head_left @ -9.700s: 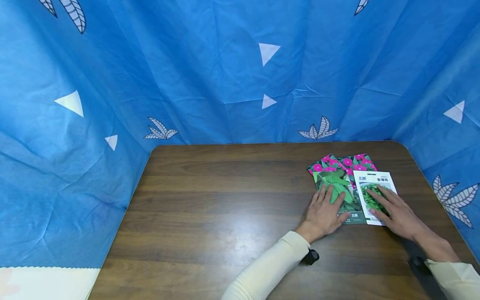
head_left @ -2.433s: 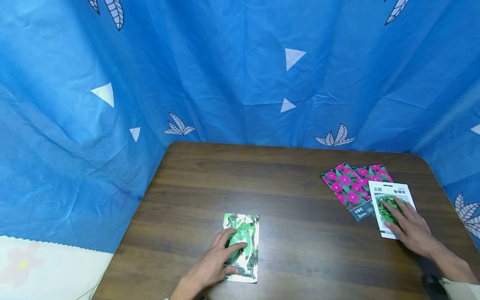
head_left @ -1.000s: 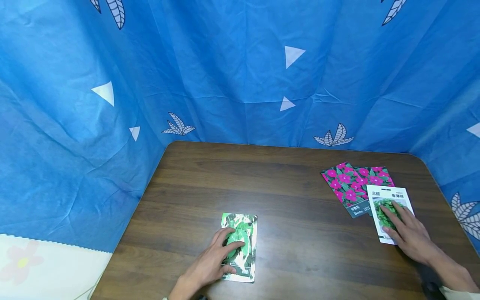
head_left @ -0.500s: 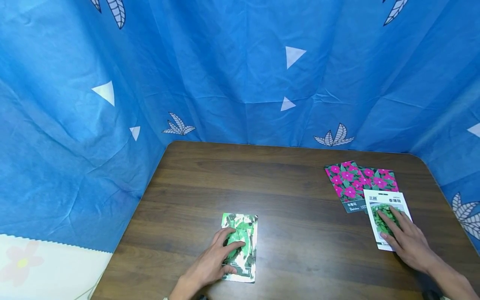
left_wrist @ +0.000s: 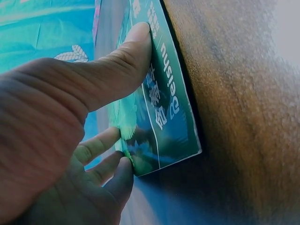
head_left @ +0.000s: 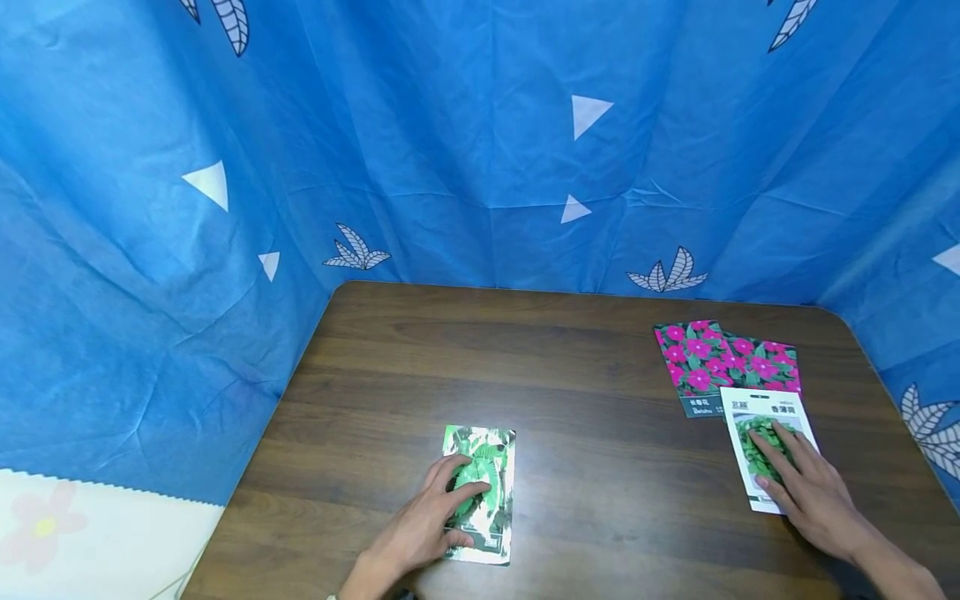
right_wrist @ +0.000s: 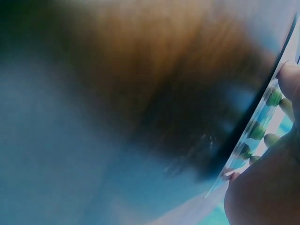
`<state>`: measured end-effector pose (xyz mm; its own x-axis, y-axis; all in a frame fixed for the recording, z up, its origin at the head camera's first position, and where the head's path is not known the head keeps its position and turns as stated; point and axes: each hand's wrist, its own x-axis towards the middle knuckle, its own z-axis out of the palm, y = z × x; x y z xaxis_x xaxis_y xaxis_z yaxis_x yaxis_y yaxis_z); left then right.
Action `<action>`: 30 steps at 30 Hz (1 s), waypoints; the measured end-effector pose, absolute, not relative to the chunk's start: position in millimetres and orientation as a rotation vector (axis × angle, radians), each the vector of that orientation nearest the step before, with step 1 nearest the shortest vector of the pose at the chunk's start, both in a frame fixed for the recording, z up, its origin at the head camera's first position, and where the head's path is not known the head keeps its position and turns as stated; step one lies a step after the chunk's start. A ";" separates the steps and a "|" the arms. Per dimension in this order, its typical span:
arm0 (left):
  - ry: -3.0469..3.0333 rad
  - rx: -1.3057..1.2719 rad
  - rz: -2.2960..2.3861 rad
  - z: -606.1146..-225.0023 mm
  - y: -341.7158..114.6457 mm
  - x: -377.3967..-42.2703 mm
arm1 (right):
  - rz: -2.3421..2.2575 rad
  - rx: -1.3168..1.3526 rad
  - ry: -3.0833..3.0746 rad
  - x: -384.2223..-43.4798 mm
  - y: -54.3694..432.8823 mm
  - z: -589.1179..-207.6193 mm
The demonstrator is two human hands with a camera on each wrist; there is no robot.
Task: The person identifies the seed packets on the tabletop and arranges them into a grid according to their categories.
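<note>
A glossy green seed packet [head_left: 497, 500] lies on the table at the near centre. My left hand [head_left: 420, 525] rests on its left side with fingers spread. In the left wrist view the thumb [left_wrist: 133, 51] lies across that packet's printed face, other fingertips at its edge. On the right, my right hand [head_left: 813, 500] rests on a white seed packet [head_left: 761, 406] with a green leafy picture, fingers stretched over it. The white packet overlaps two pink-flowered packets, a left one [head_left: 688, 358] and a right one [head_left: 768, 358], which overlap each other.
All the packets lie on a brown wooden table [head_left: 480, 358] with rounded far corners. A blue curtain [head_left: 450, 142] with white triangles and leaves hangs behind and along both sides. Pale floral cloth [head_left: 90, 533] shows at the lower left.
Earlier, my left hand shifted the green packet from the pile to the near centre. Lately my right hand has slid the white packet nearer and left; the pink-flowered packets have turned. The left hand stays.
</note>
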<state>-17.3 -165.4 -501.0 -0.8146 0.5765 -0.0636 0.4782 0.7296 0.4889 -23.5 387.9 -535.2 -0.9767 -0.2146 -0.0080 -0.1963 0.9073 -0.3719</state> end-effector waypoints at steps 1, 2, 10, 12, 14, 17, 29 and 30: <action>2.720 0.839 0.686 -500.9 -165.5 -17.1 | -0.582 -0.329 3.020 -22.7 387.0 -535.4; 2.719 0.837 0.689 -501.0 -165.7 -17.0 | -0.584 -0.331 3.018 -21.9 386.2 -535.4; 2.714 0.822 0.695 -501.7 -166.4 -16.4 | -0.585 -0.363 3.018 -14.0 376.5 -538.5; 2.714 0.823 0.696 -501.5 -166.4 -16.3 | -0.581 -0.363 3.013 -11.5 373.9 -539.7; 2.716 0.830 0.696 -501.7 -166.5 -16.2 | -0.585 -0.378 3.017 -9.5 371.5 -540.6; 2.716 0.834 0.698 -502.2 -166.6 -16.3 | -0.589 -0.387 3.012 -6.9 368.6 -541.4; 2.718 0.837 0.706 -502.9 -166.9 -16.6 | -0.563 -0.332 2.997 0.5 356.0 -534.6; 2.717 0.836 0.708 -502.9 -166.8 -16.7 | -0.553 -0.324 2.996 0.8 355.2 -533.8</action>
<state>-16.7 -166.8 -502.9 -0.8168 0.5740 -0.0586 0.4724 0.7236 0.5033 0.8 355.2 -533.8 -0.9746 -0.2206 -0.0377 -0.1926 0.9126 -0.3606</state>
